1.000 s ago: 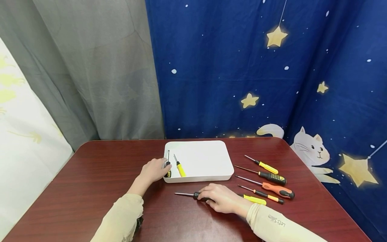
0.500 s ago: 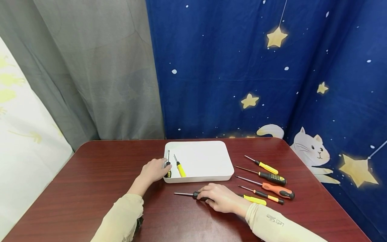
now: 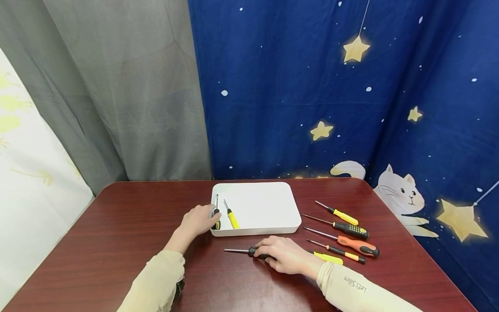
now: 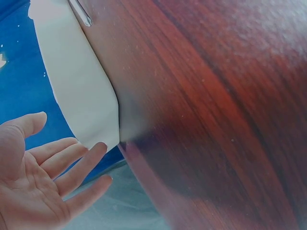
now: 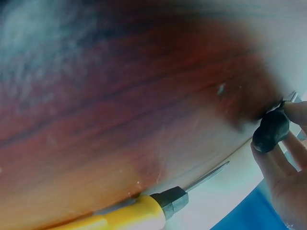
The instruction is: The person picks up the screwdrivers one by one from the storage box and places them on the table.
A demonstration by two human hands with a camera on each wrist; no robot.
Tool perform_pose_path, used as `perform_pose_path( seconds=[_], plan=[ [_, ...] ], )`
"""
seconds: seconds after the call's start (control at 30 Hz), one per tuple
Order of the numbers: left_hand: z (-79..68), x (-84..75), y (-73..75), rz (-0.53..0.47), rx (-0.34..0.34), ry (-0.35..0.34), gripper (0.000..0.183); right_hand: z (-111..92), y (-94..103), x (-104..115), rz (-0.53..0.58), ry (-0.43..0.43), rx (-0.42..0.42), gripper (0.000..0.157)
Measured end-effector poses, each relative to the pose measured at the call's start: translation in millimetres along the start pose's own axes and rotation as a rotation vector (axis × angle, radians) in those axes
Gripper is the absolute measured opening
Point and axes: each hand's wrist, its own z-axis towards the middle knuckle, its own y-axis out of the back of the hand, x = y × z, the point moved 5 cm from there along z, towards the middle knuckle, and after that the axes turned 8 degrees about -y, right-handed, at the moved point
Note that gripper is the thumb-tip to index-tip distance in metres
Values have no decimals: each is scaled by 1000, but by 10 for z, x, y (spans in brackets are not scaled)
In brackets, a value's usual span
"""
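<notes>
My left hand (image 3: pixel 198 219) rests at the left end of a shallow white tray (image 3: pixel 269 208). The left wrist view shows its fingers loosely extended, the tips by the tray wall (image 4: pixel 76 72). Inside the tray, a black-and-yellow screwdriver (image 3: pixel 217 224) lies close to my left thumb, with a yellow-handled screwdriver (image 3: pixel 233 219) to its right. In front of the tray, my right hand (image 3: pixel 286 255) holds a black-handled screwdriver (image 3: pixel 253 251) between thumb and fingers. Its shaft points left, low over the table; the right wrist view shows the black handle (image 5: pixel 272 129) in the fingertips.
Right of the tray lie a yellow screwdriver (image 3: pixel 345 216), a black one with yellow dots (image 3: pixel 351 229), an orange one (image 3: pixel 358 245) and a slim orange-and-black one (image 3: pixel 343 252). Another yellow-handled screwdriver (image 3: pixel 329 258) is partly behind my right hand. Curtains hang behind the dark red table (image 3: pixel 148 212).
Both hands stay almost still. The screwdriver in my right hand has shifted very slightly to the left.
</notes>
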Motion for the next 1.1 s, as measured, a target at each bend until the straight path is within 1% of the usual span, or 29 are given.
perform_pose_path(
  seconds=[0.37, 0.53, 0.63, 0.73, 0.93, 1.1],
  plan=[
    [-4, 2, 5, 0, 2, -5, 39, 59, 104, 11, -24, 12, -21, 22],
    [3, 11, 7, 0, -9, -13, 39, 135, 213, 10, -11, 25, -68, 21],
    [4, 16, 7, -3, -13, -14, 39, 190, 287, 1, -8, 32, -115, 23],
    [4, 16, 6, -5, -11, -12, 38, 259, 351, -24, -7, 2, -132, 22],
    [0, 13, -2, -6, -5, -11, 38, 423, 473, -95, 2, -123, -119, 23],
    [7, 16, -5, -9, -6, -12, 37, 568, 545, -155, 26, -184, -128, 24]
  ],
)
